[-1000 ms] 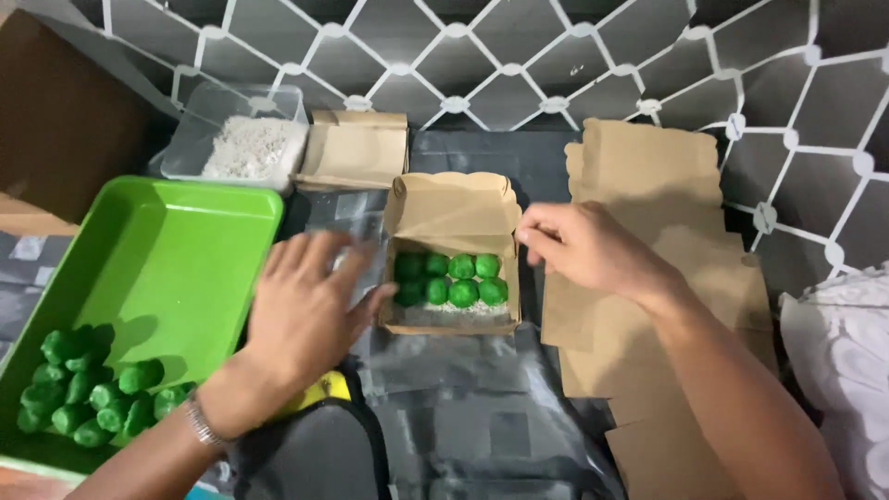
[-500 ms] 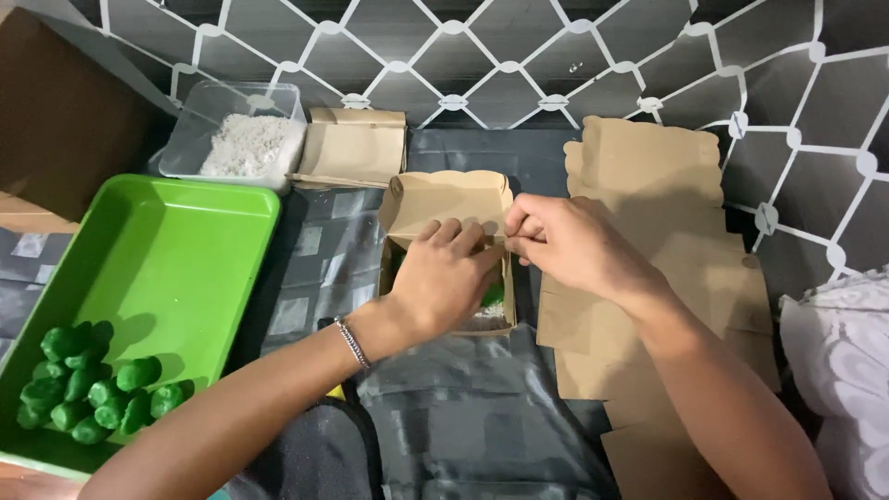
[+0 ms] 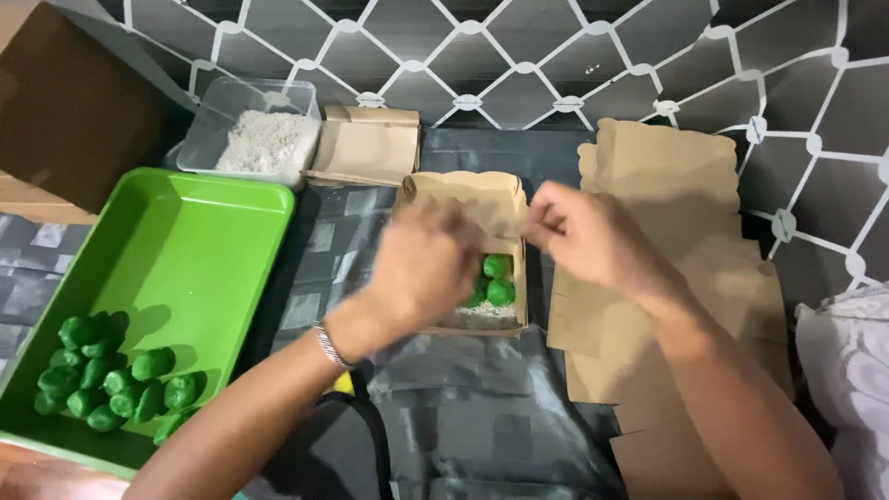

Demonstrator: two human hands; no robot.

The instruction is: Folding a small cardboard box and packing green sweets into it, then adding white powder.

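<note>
Over the small brown paper box (image 3: 468, 255) at the middle of the table (image 3: 482, 417), both hands met in the head view. The left hand (image 3: 428, 264) lay across the box's left half, back turned up, fingers curled down onto the box's raised lid flap; motion blur hid the fingertips, so whether they pinched the flap or merely pressed it I could not tell. The right hand (image 3: 593, 236) hovered just to the right of the box, its fingers drawn together near the lid's right edge, also blurred, so its grip could not be told either. A metal bracelet (image 3: 329, 344) circled the left wrist.

Inside the box, green balls (image 3: 495, 280) showed in the gap between the two hands, sitting on a white crumbly layer at the box's front edge.

Left of the box stood a bright green tray (image 3: 213, 241), with a cluster of more green balls (image 3: 106, 384) gathered in its near left corner. Behind the box, to its left, a clear plastic tub (image 3: 250, 139) held white shreds, and a flat folded brown box (image 3: 366, 148) lay beside that tub. Right of the box, a spread of unfolded brown box blanks (image 3: 676, 278) lay under the right forearm. Dark plastic sheeting covered the table beneath the box.
</note>
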